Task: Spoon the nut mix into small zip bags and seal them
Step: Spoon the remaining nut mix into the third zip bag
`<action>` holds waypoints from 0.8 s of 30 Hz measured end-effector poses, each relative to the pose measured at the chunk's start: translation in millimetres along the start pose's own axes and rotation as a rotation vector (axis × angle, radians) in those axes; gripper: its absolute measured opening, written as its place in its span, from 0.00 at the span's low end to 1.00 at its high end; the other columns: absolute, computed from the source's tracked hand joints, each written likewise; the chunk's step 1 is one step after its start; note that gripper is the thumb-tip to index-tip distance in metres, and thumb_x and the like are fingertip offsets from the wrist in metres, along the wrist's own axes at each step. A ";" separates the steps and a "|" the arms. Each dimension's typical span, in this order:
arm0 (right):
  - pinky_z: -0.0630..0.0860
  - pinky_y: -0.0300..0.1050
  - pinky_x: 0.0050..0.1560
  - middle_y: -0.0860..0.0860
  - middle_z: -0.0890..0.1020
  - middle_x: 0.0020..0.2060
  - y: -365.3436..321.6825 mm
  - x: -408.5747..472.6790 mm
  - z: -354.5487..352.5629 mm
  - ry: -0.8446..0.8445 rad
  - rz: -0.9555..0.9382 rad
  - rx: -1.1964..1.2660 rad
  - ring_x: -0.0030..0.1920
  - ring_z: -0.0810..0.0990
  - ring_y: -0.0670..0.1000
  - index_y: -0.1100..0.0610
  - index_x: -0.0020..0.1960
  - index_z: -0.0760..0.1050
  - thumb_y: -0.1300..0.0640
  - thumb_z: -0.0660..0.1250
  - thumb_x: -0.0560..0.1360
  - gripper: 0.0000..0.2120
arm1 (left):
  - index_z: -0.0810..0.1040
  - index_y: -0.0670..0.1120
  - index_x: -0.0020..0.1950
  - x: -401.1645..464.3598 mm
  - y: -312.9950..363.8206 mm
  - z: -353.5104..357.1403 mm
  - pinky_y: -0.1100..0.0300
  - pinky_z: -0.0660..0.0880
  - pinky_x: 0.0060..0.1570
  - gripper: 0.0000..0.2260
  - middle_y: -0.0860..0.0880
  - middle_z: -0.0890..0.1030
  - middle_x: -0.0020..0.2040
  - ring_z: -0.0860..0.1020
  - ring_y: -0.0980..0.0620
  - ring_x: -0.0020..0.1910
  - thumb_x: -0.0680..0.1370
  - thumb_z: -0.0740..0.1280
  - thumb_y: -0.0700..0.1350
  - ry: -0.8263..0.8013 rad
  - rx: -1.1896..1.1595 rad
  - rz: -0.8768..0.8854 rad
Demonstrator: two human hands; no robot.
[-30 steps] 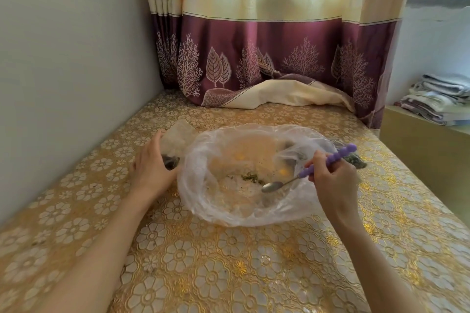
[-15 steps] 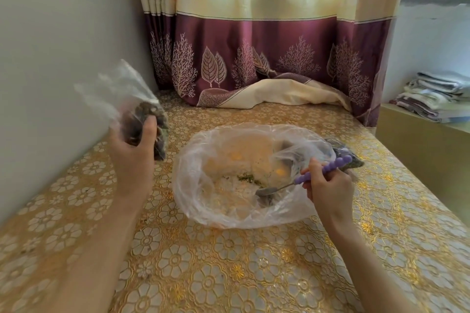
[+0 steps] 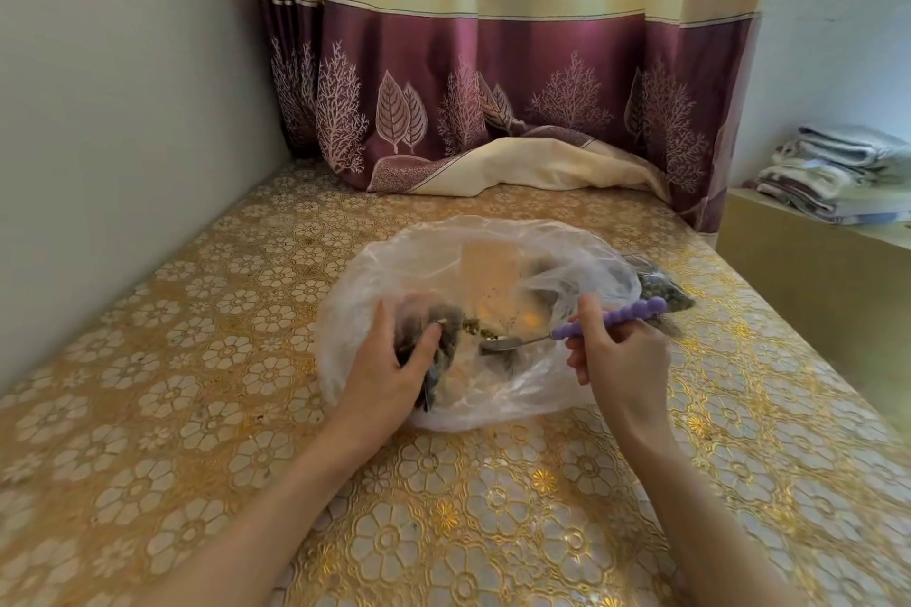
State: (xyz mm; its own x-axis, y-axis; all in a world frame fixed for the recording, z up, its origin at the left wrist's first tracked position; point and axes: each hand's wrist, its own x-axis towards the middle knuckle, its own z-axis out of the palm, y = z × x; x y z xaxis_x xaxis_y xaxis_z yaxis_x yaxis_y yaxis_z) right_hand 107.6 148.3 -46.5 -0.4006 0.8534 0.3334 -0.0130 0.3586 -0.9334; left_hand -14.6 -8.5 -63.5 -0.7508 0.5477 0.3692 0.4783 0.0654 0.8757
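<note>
Small zip bag (image 3: 428,350), part-filled with dark mix: half a second ago raised beside the wall, now brought down inside the large clear plastic bag (image 3: 473,271), at its left rim, gripped by the left hand (image 3: 389,375), thumb curled over it. Spoon (image 3: 581,328), purple beaded handle: pinched by the right hand (image 3: 616,360), bowl just right of the small bag, near the remaining nut mix (image 3: 475,328). Further filled bag (image 3: 663,293) beyond the large bag's right rim. Judgement: next scoop imminent.

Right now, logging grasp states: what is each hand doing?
Left hand: grips a small zip bag.
Right hand: holds the purple-handled spoon.
</note>
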 end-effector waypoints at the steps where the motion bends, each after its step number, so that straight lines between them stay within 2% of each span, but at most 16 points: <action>1: 0.74 0.40 0.29 0.50 0.80 0.23 -0.9 -0.4 1.0 -0.013 0.002 0.002 0.21 0.75 0.44 0.57 0.29 0.80 0.54 0.63 0.78 0.20 | 0.67 0.55 0.48 0.1 -1.1 0.2 0.75 0.71 0.41 0.05 0.59 0.75 0.46 0.74 0.74 0.44 0.78 0.63 0.49 0.024 0.003 -0.026; 3: 0.71 0.34 0.25 0.49 0.79 0.22 -3.9 -0.1 3.5 -0.045 0.009 0.010 0.21 0.74 0.44 0.60 0.31 0.80 0.55 0.64 0.78 0.19 | 0.67 0.56 0.52 0.7 -1.1 -0.6 0.70 0.72 0.46 0.05 0.59 0.75 0.47 0.75 0.70 0.46 0.78 0.61 0.51 0.074 -0.013 -0.067; 6: 0.71 0.32 0.23 0.47 0.79 0.22 -10.4 4.6 7.5 -0.077 0.016 0.021 0.20 0.74 0.42 0.65 0.34 0.80 0.56 0.64 0.78 0.18 | 0.66 0.51 0.62 0.7 -1.4 -1.8 0.62 0.71 0.54 0.14 0.57 0.75 0.51 0.75 0.60 0.52 0.79 0.60 0.53 0.119 -0.039 -0.107; 8: 0.70 0.31 0.23 0.47 0.78 0.21 -14.1 8.0 10.3 -0.089 0.009 0.015 0.20 0.74 0.42 0.66 0.34 0.80 0.57 0.64 0.78 0.18 | 0.66 0.48 0.66 0.7 -0.3 -1.9 0.63 0.70 0.55 0.19 0.56 0.75 0.52 0.73 0.56 0.54 0.79 0.60 0.54 0.125 -0.035 -0.121; 11: 0.72 0.32 0.24 0.48 0.78 0.22 -14.5 11.4 14.1 -0.073 0.018 -0.003 0.20 0.75 0.43 0.65 0.34 0.80 0.57 0.64 0.78 0.18 | 0.65 0.47 0.68 0.5 -0.6 -1.0 0.70 0.69 0.49 0.19 0.58 0.75 0.50 0.73 0.56 0.54 0.79 0.60 0.53 0.129 -0.057 -0.130; 13: 0.75 0.35 0.26 0.50 0.79 0.22 -12.8 12.7 15.9 -0.063 0.049 0.005 0.21 0.75 0.44 0.63 0.32 0.80 0.57 0.64 0.78 0.18 | 0.65 0.48 0.67 0.3 -0.7 -1.0 0.67 0.70 0.52 0.19 0.56 0.75 0.52 0.73 0.56 0.55 0.79 0.60 0.52 0.130 -0.073 -0.140; 15: 0.77 0.37 0.27 0.52 0.80 0.23 -12.3 14.9 17.1 -0.059 0.071 0.018 0.21 0.76 0.45 0.61 0.31 0.80 0.56 0.64 0.78 0.19 | 0.66 0.49 0.64 0.5 -0.8 -0.9 0.67 0.70 0.52 0.15 0.59 0.75 0.50 0.74 0.58 0.52 0.79 0.60 0.52 0.125 -0.070 -0.145; 19: 0.76 0.35 0.27 0.50 0.80 0.22 -13.5 18.5 19.9 -0.055 0.060 0.011 0.21 0.76 0.44 0.61 0.30 0.79 0.56 0.64 0.78 0.19 | 0.65 0.52 0.59 1.7 -2.1 -0.8 0.71 0.71 0.44 0.10 0.61 0.74 0.48 0.73 0.67 0.46 0.79 0.60 0.52 0.126 -0.059 -0.154; 22: 0.76 0.36 0.26 0.52 0.80 0.23 -8.9 15.2 18.3 -0.048 0.061 0.016 0.21 0.76 0.45 0.61 0.31 0.80 0.56 0.64 0.77 0.18 | 0.65 0.53 0.59 1.7 -2.6 -0.2 0.70 0.70 0.46 0.10 0.61 0.74 0.48 0.72 0.66 0.47 0.79 0.60 0.52 0.126 -0.058 -0.156; 24: 0.77 0.38 0.27 0.52 0.81 0.24 -5.1 13.2 15.9 -0.047 0.091 0.037 0.22 0.77 0.46 0.62 0.32 0.80 0.57 0.64 0.77 0.17 | 0.65 0.54 0.59 1.2 -2.0 -0.3 0.72 0.70 0.44 0.09 0.62 0.73 0.47 0.72 0.69 0.45 0.79 0.60 0.52 0.122 -0.058 -0.160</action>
State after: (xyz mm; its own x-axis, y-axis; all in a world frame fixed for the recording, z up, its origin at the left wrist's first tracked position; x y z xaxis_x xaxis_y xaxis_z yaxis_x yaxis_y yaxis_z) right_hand 87.7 151.8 -39.5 -0.4445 0.8627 0.2413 -0.0083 0.2654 -0.9641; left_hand -16.6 -8.2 -64.7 -0.8665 0.4288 0.2555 0.3238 0.0933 0.9415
